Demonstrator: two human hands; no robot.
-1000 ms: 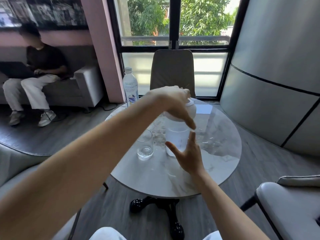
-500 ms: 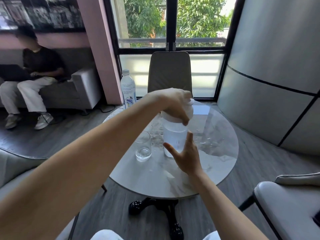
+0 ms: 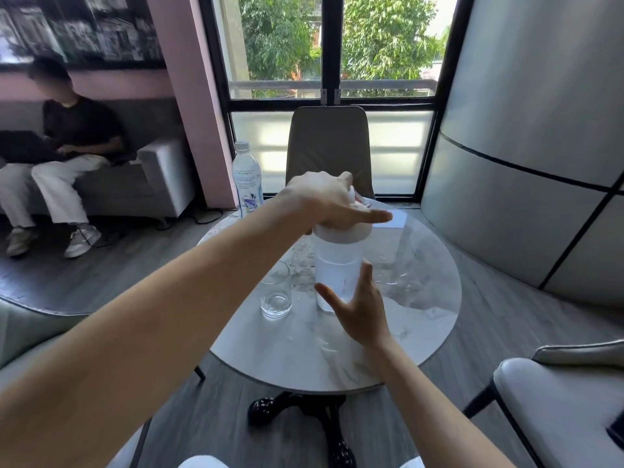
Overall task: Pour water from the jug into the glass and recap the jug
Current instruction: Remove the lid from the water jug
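Observation:
A clear jug (image 3: 337,265), partly full of water, stands upright in the middle of the round marble table (image 3: 304,359). Its white cap (image 3: 341,233) sits on top, and my left hand (image 3: 324,197) lies over the cap with the palm down and the index finger stretched to the right. My right hand (image 3: 361,309) is at the jug's lower front with fingers spread; whether it touches the jug I cannot tell. Just left of the jug stands a clear glass (image 3: 276,295) holding a little water at the bottom.
A plastic water bottle (image 3: 247,180) stands at the table's far left edge. A tan chair (image 3: 329,146) faces me across the table. A person sits on a grey sofa (image 3: 158,177) at the left. A grey armchair (image 3: 557,400) is at the lower right.
My left hand has gone from fingers hooked down over the cap's edge to lying flat on top, index finger now pointing right. My right hand stays by the jug.

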